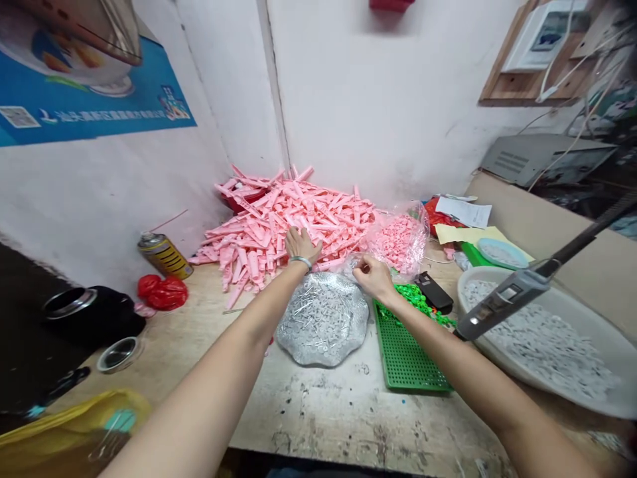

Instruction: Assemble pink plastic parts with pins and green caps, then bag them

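My left hand (302, 248) reaches onto a heap of pink plastic parts (279, 219), its fingers stretched out over the front of the pile. My right hand (374, 277) has curled fingers, thumb and forefinger drawn together, beside some crumpled clear plastic (351, 264); what lies in the pinch is too small to make out. Below and between both hands sits a silver scalloped tray (323, 355) of small metal pins or screws. A clear plastic bag (421, 232) of smaller pink pieces stands just behind my right hand.
Under my right forearm lies a green perforated basket (413, 372) with bright green parts. Farther right is a large white basin (468, 273) of pale pieces, with a grey powered tool (502, 305) hanging over it. Left stand a yellow spray can (166, 255) and a red bag (163, 292).
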`<state>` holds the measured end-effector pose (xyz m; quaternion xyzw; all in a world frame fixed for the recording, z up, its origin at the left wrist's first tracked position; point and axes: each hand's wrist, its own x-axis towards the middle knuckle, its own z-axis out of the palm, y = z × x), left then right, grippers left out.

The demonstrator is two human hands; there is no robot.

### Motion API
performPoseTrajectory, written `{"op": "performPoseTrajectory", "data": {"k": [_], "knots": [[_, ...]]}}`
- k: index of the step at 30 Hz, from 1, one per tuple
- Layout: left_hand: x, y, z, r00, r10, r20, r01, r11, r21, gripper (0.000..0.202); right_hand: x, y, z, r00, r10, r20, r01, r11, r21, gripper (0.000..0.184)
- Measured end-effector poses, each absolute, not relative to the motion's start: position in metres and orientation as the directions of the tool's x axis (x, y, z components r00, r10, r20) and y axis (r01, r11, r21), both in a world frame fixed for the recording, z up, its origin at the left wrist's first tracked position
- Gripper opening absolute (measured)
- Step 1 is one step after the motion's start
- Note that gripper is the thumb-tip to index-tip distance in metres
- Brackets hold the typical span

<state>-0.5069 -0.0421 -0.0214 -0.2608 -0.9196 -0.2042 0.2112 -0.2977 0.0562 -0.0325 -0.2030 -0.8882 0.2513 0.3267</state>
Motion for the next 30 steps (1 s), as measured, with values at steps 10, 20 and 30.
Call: {"op": "performPoseTrajectory", "data": {"k": [10,20,30], "knots": [[-0.495,-0.047,-0.003,-0.75,0.491,0.444,0.639,0.712,0.292,0.036,-0.261,0.027,-0.018,-0.694,0.458,0.555,-0.078,0.719,-0.691,0.006],[-0.336,-0.149,-0.024,-0.203,0.719,0.664,0.947,-0.028,0.32,0.018,-0.211,-0.003,-0.016,-0.866,0.262,0.426,-0.156,0.668,-0.727,0.006],[-0.237,-0.184,-0.061,-0.648,0.694,-0.312,-0.56,-0.157,0.813,0.048,-0.154,-0.043,-0.055,-0.936,0.26,0.235,-0.061,0.54,-0.84,0.01]]}}
